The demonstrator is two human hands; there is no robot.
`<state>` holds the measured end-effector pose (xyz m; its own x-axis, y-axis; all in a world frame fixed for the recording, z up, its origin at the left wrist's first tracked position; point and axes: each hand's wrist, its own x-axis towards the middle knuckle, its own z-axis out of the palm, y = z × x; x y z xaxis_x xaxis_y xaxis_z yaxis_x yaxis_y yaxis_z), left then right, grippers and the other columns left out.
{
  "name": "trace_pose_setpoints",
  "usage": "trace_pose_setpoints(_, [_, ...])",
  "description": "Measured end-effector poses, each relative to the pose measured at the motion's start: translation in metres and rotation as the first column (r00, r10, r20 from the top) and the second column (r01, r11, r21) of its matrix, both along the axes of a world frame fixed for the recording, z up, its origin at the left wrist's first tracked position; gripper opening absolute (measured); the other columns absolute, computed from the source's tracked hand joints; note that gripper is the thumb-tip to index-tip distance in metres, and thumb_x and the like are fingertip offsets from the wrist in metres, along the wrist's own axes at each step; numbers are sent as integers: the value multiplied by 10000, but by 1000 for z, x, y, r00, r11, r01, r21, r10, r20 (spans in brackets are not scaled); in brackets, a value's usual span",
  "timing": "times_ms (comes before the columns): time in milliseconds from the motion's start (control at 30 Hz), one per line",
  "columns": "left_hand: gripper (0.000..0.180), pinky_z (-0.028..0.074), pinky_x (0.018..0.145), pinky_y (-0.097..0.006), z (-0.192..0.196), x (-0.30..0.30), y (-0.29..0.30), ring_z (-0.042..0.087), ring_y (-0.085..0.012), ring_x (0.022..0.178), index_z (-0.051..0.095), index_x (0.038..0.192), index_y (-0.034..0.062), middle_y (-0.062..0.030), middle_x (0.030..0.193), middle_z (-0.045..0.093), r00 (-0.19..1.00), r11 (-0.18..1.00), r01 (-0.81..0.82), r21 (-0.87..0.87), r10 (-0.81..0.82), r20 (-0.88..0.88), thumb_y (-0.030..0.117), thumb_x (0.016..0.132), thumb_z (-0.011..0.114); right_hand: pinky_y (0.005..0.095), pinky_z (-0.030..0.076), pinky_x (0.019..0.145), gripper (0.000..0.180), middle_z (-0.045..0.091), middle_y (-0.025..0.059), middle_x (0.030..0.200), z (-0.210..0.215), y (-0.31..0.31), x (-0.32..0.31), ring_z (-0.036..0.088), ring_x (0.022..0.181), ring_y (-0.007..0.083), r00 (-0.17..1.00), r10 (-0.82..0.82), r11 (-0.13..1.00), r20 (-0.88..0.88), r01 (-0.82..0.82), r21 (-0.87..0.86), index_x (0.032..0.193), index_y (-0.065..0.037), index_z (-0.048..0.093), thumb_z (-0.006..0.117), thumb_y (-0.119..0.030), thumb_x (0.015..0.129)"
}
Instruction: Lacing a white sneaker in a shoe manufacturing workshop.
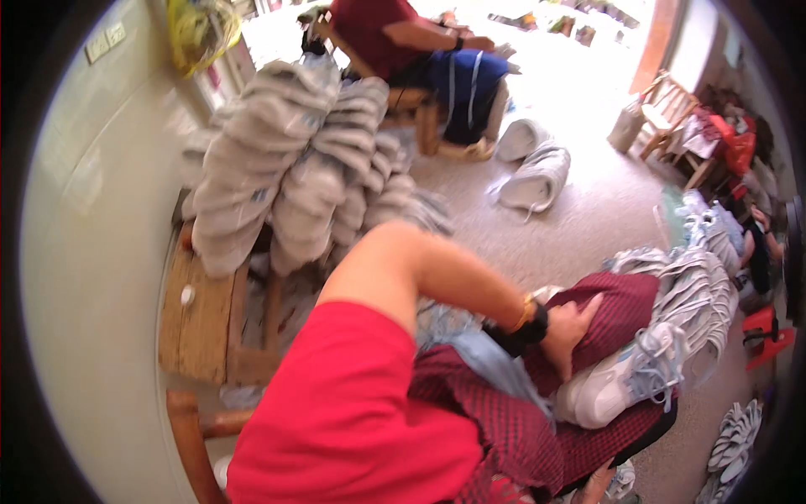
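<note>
White shoe: on the lap at 4 o'clock, pale blue laces, lying on checked cloth
Left hand: fingers curled, pressing the cloth just beside the shoe
Right hand: can't tell, hidden
Stack of grey uppers: 11 o'clock, on a wooden bench

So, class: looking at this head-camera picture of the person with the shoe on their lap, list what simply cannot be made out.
- Left hand: its fingers curl out of sight against the dark red checked cloth, so any grip is hidden.
- Right hand: not visible; the red sleeve fills that corner.
- White shoe: heel end tucked under cloth.
- Seated person at the top: cut off by the edge.
</note>
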<state>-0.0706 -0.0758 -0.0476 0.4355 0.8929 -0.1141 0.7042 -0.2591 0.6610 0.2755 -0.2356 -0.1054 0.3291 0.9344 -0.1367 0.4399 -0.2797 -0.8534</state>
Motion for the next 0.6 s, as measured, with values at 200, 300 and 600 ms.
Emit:
trace_pose_setpoints(200, [1540,507,940,-477,2,0,2,597,-502,1078,-200,1516,24,-413,1226,489,998,998,51,-46,-53,-40,370,547,946,388,449,971,649,592,185,1243,-11,12,3,560,1090,285,997,32,999,-69,-31,17,1320,87,485,524,-481,1008])
trace_pose_setpoints(300, [1532,499,950,-472,5,2,3,590,-504,1096,-222,1510,29,-417,1239,477,997,995,54,-80,-59,-54,358,565,939,388,449,967,642,596,183,1233,-15,13,6,561,1083,283,996,28,999,-79,-26,19,1313,88,490,525,-477,1009])
trace_pose_setpoints(600, [1538,473,988,-466,11,4,4,566,-508,1133,-250,1501,36,-425,1265,458,993,994,63,-86,-72,-99,344,571,936,389,451,956,623,609,176,1202,-28,11,7,566,1063,280,990,27,999,-137,-23,29,1291,90,504,528,-466,1011])
